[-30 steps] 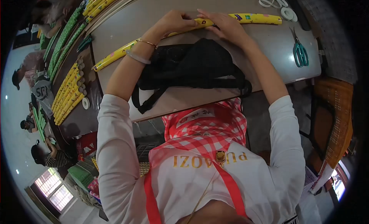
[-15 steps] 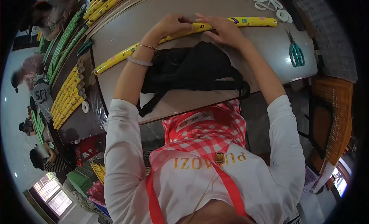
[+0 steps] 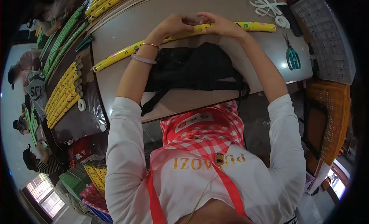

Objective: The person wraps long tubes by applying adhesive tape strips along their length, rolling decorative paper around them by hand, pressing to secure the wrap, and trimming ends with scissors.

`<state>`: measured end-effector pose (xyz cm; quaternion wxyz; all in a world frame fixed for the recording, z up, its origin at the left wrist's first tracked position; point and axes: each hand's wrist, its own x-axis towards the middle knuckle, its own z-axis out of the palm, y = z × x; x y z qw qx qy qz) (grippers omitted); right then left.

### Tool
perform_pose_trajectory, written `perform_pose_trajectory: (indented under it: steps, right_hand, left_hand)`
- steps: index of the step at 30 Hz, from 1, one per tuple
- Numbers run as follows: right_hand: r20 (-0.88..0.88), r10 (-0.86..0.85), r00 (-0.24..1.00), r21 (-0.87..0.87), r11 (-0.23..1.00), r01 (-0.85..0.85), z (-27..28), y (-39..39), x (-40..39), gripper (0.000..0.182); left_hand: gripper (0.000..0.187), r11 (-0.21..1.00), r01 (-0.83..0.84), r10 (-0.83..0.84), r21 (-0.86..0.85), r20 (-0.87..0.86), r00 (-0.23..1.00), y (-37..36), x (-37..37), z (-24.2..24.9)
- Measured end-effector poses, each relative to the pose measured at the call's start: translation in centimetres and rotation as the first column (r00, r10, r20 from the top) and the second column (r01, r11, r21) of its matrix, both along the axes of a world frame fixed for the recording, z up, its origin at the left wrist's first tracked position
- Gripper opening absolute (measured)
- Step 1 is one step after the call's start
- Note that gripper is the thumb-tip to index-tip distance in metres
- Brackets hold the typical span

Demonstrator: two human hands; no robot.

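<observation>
A long, thin yellow patterned paper roll lies slantwise across the table in the head view, bowing slightly. My left hand, with two bracelets at its wrist, has its fingers curled over the roll near its middle. Just to the right, my right hand is also closed around the roll, thumb below and fingertips above. The fingertips of both hands point towards each other, with a short stretch of yellow between them. On the near side of the roll, under my forearms, lies a black cloth bag with straps.
Green-handled scissors, a white tape roll and loose white strips lie at the right. Leftward are stacked yellow tubes, green rolls and thin strips. An orange chair stands right; several people are at far left.
My right hand's fingers, flatter and more stretched before, are now bent around the roll, and the hand sits slightly further left. My left hand stays on the roll. The view has shifted slightly.
</observation>
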<state>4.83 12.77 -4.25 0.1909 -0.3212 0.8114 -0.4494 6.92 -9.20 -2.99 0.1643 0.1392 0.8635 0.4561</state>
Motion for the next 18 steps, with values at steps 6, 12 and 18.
perform_pose_trajectory:
  steps: [6,12,18]
  right_hand:
    - [0.274,-0.027,0.961,-0.013,0.999,0.032,1.4,-0.4,-0.5,0.066]
    - [0.240,0.050,0.969,0.002,0.999,-0.052,1.3,-0.2,-0.8,0.066]
    - [0.370,0.016,0.929,-0.056,0.998,0.005,1.1,-0.3,-1.7,0.069]
  left_hand:
    - [0.040,0.999,0.037,-0.037,-0.014,0.012,0.999,-0.1,-0.1,0.1]
    - [0.041,0.999,-0.016,0.017,-0.028,0.028,0.999,0.1,0.4,0.7]
    - [0.041,1.000,0.000,0.000,-0.007,0.029,1.000,0.0,0.2,0.6]
